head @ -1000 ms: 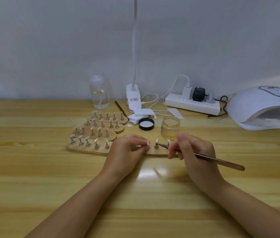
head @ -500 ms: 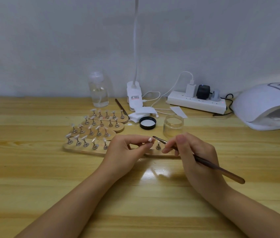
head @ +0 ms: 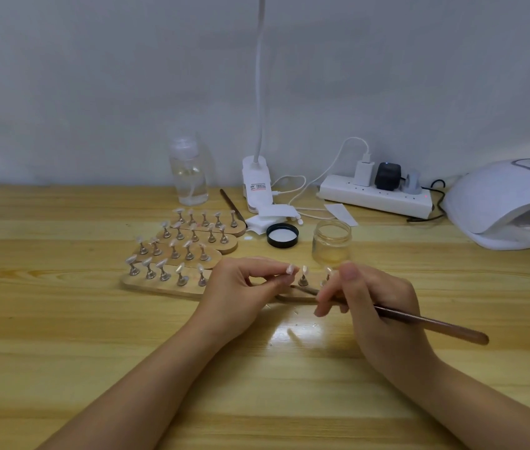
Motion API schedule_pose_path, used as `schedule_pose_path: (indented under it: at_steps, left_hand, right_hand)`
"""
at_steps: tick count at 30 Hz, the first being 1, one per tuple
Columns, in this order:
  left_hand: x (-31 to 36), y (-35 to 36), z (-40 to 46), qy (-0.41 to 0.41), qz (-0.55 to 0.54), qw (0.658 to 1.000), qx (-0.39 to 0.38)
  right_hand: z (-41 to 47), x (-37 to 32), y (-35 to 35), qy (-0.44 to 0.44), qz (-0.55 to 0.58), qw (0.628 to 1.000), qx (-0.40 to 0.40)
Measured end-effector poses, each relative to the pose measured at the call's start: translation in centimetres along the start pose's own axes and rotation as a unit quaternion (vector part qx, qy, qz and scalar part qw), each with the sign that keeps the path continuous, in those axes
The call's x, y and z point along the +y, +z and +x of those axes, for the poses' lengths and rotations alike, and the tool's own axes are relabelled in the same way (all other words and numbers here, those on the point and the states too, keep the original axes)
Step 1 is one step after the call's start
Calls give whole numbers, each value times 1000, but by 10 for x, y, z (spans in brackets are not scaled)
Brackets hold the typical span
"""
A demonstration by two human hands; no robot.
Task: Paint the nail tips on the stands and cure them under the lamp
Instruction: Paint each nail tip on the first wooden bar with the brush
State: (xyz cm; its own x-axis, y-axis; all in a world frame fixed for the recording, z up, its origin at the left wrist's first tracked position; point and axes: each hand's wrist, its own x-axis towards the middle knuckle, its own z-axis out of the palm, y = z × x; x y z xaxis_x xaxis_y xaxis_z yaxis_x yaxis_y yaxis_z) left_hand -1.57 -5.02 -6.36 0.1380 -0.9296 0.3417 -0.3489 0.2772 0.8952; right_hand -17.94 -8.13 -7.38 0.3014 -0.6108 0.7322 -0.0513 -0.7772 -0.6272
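Bench (head: 62,336): pale wood planks, running up to a grey-white wall.
Clear bottle (head: 189,175): upright at the back, some clear liquid inside.
Clip lamp (head: 256,186): white base just right of the bottle, thin neck climbing out of view.
Power strip (head: 375,199): white, by the wall, carrying a white charger (head: 363,173), a black adapter (head: 387,177) and a grey plug (head: 412,183).
Cables (head: 299,196): white, looping between lamp and strip.
Paper slip (head: 339,214): white, flat, in front of the strip.
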Motion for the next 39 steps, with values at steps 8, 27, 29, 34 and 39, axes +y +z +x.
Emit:
schedule_pose_path:
  at_steps: [8,27,29,34,39]
  left_hand:
    - [1,0,0,17,14,1000,-4]
    - [0,0,0,15,11,1000,-7]
    - [1,0,0,13,9,1000,-4]
    - [2,1,0,15,16,1000,-7]
    - [3,1,0,6,13,1000,1]
  right_hand:
    - [0,0,0,26,10,1000,3]
    - [1,-2,0,58,42,997,14]
    - [3,-2,0,62,20,998,5]
    - [0,-3,1,93,88,992,-2]
    - [3,-2,0,88,56,994,-11]
